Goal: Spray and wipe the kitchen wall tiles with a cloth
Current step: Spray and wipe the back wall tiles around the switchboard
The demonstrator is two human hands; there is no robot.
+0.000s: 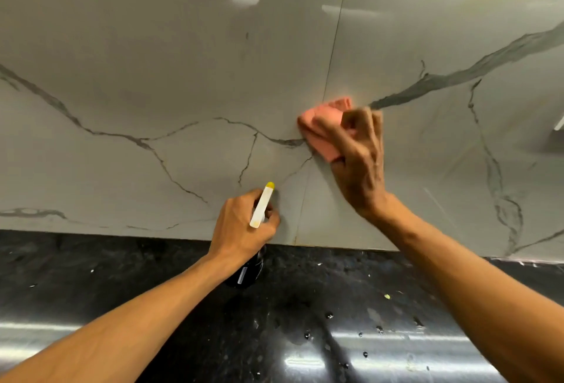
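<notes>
Head view, looking forward and down along both my bare forearms toward a kitchen wall. The wall tiles (pixel 152 62) are large, pale grey and glossy, crossed by dark marble-like veins. A thin vertical seam (pixel 333 56) divides two of them near the middle.

My right hand (pixel 360 166) is raised against the wall just right of that seam and looks a little blurred. Its fingers (pixel 370 126) are curled round a bunched pink cloth (pixel 323 129). The cloth is pressed onto the tile and covers part of the seam where a dark vein meets it.

My left hand (pixel 241 227) is lower and to the left, close to the bottom edge of the tiles. Its fingers (pixel 271 218) are wrapped round the neck of a spray bottle (pixel 247 272). The bottle's dark body shows below my wrist, in front of the worktop. Its white spray head (pixel 260 210) sticks up above my knuckles and ends in a yellow nozzle (pixel 270 185) aimed at the wall. I cannot tell whether the nozzle touches the tile.

Below the tiles runs a black, speckled, polished worktop (pixel 122 285) with bright reflections. Scattered water droplets (pixel 329 316) and a few pale specks (pixel 387 296) lie on it.
</notes>
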